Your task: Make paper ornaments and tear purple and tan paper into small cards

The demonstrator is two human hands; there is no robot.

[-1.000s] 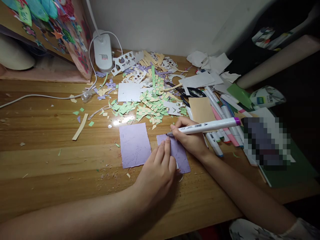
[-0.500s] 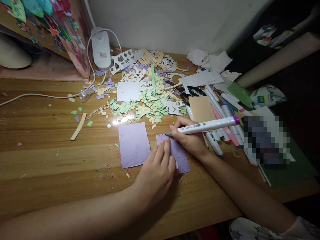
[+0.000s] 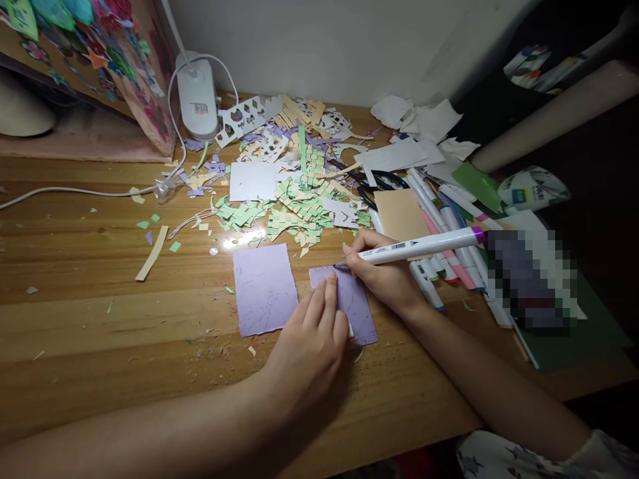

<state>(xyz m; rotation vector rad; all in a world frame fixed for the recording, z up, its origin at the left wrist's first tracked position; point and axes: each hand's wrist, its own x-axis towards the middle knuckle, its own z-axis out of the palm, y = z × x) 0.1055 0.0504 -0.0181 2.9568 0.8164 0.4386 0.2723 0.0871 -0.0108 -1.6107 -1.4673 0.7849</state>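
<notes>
My right hand is closed round a white marker with a purple end. The marker's grey tip touches the top edge of a small purple paper piece. My left hand rests on that same piece, its first fingers stretched toward the top edge near small dark marks and the other fingers bent. A small white thing shows from beneath this hand; what it is I cannot tell. To the left lies a larger purple paper sheet with creases and slightly rough edges.
Behind the hands lies a heap of green, cream and purple paper scraps. Black-handled scissors, a tan paper square and several markers lie at right. A white lamp base stands at the back left.
The marker tip has shifted slightly right along the paper's top edge, with my right hand. My left hand stays on the paper. The whole view has moved a little.
</notes>
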